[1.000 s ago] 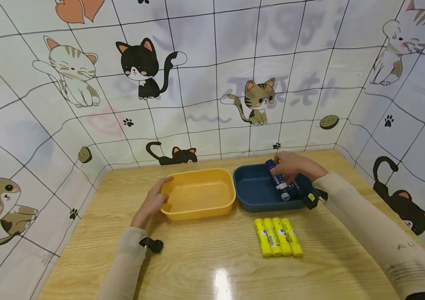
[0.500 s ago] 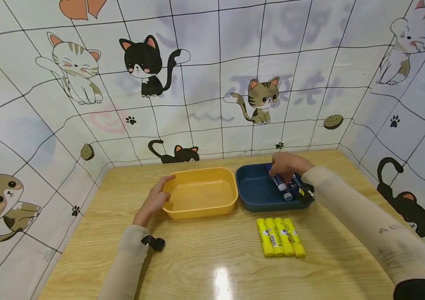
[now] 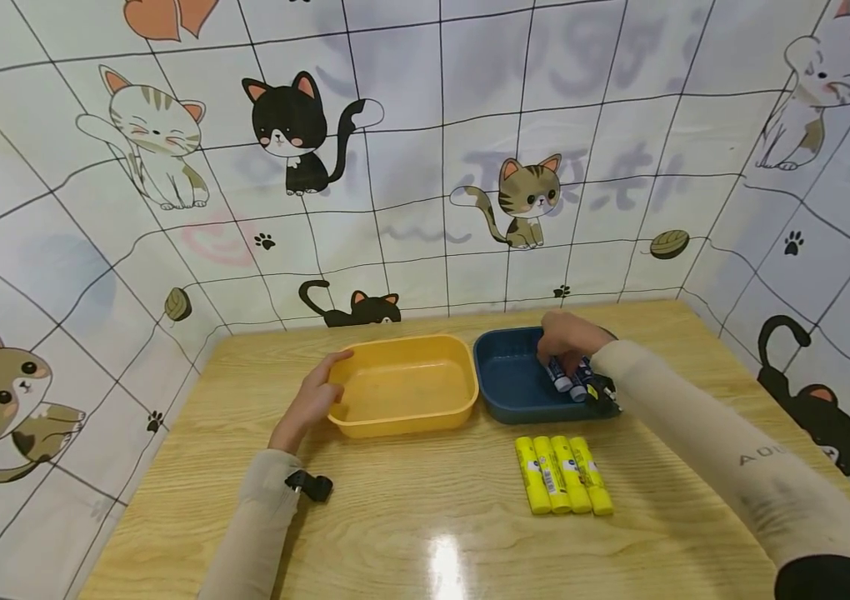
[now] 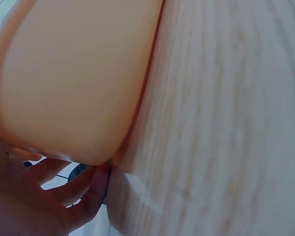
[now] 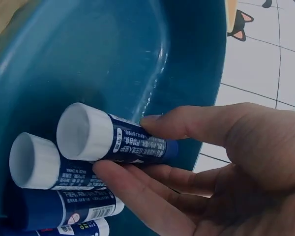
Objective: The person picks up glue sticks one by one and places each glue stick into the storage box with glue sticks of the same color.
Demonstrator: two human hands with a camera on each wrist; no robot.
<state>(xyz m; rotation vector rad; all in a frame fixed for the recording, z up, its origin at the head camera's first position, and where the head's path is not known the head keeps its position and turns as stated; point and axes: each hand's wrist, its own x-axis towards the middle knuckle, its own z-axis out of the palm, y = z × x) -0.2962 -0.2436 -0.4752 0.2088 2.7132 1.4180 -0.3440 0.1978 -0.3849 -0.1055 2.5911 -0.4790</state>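
Compared with a second ago, I see the right grip (image 3: 571,337) sunk deeper into the blue rectangular plastic tray (image 3: 507,379), pinching a navy cylindrical plastic stick with a white end (image 5: 145,142) there. Its label carries Chinese print. The right-wrist view reveals three similar sticks (image 5: 64,209) beside that grip, one barcoded; the head view shows fewer. The left grip (image 3: 312,398) clasps the yellow rectangular plastic tray (image 3: 406,387).

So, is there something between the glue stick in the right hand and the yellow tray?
Only tray sides: the left wall of the blue tray and the facing rim of the yellow tray; the glue stick would likely need lifting over both. No loose object shows between; the other blue sticks lie to its right.
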